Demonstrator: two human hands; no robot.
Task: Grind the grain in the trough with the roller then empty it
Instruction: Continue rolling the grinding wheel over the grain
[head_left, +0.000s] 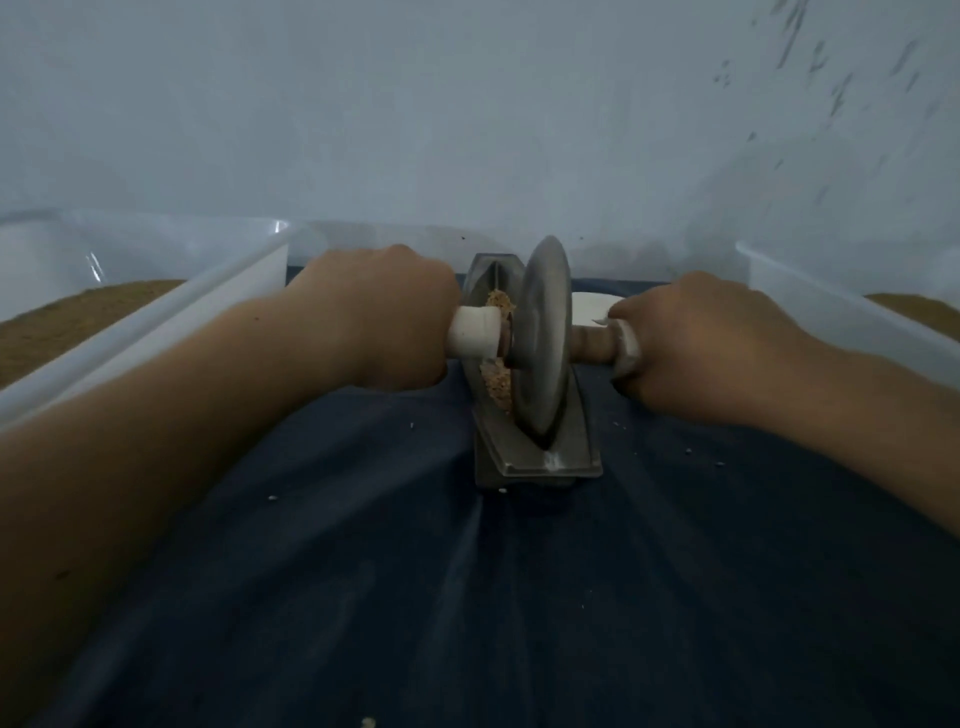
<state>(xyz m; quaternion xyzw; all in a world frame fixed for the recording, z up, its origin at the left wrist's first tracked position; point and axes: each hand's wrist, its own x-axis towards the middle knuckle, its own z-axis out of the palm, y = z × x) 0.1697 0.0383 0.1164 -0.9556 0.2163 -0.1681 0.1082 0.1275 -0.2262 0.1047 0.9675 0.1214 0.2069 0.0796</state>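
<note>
Both hands are gripping the roller (545, 338) by its axle. My left hand (384, 312) is curling round the white sleeve on one end and my right hand (696, 343) is closing round the other, knuckles up, forearms reaching in from either side. I am holding its metal disc upright in the narrow trough (540, 452), which is sitting on the dark blue cloth (467, 597) between two clear bins (156, 291) — crushed tan grain (496, 387) is lying left of the disc.
</note>
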